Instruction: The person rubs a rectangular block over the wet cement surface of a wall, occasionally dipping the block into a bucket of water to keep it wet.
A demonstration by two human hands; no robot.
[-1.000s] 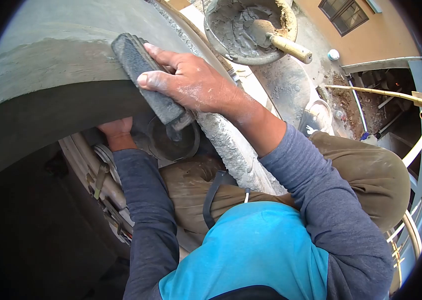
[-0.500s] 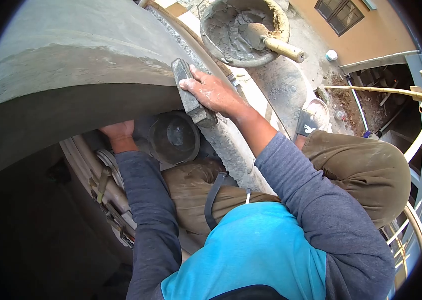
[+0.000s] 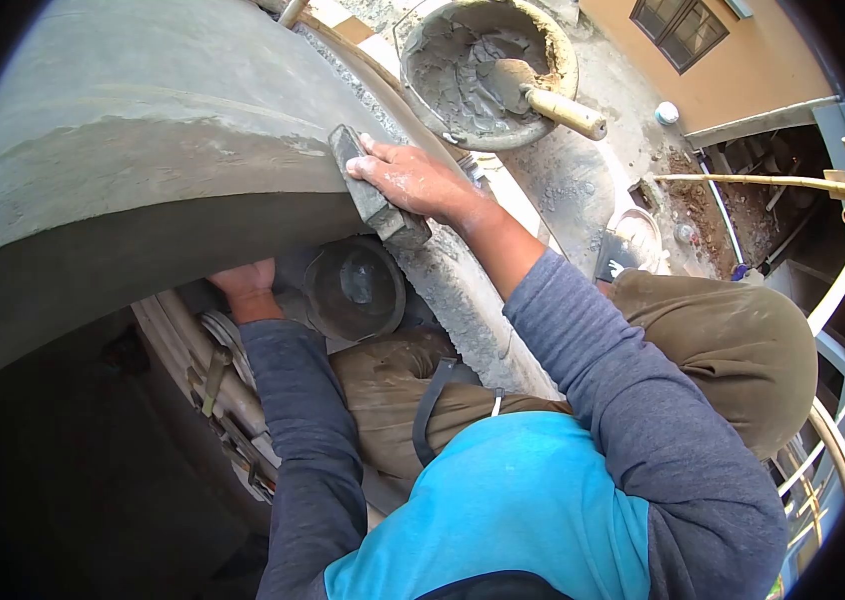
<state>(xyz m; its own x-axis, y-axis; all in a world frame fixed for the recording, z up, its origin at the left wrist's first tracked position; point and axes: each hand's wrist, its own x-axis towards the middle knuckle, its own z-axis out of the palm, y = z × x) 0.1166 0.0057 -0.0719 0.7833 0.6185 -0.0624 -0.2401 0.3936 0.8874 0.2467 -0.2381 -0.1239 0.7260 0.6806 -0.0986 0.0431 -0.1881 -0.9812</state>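
My right hand (image 3: 415,182) is closed round a grey, cement-coated plastering float (image 3: 380,212). The float rests against the end edge of a curved plastered wall (image 3: 193,155), above a rough concrete ledge (image 3: 463,315). Beneath the wall's lower edge is my left hand (image 3: 246,283), palm partly showing; its fingers are hidden behind the wall. A dark bucket (image 3: 355,285) stands just right of that hand, in shadow.
A large tub (image 3: 443,115) of wet mortar sits beyond the ledge, with a wooden-handled trowel (image 3: 565,112) in it. Long pipes (image 3: 208,355) lie at lower left. Bamboo poles (image 3: 763,181) and a tan building wall (image 3: 773,75) are at right.
The float and my right hand have shifted slightly left along the wall edge. My left hand appears a little lower and farther right, with more of the palm showing. The view has tilted slightly.
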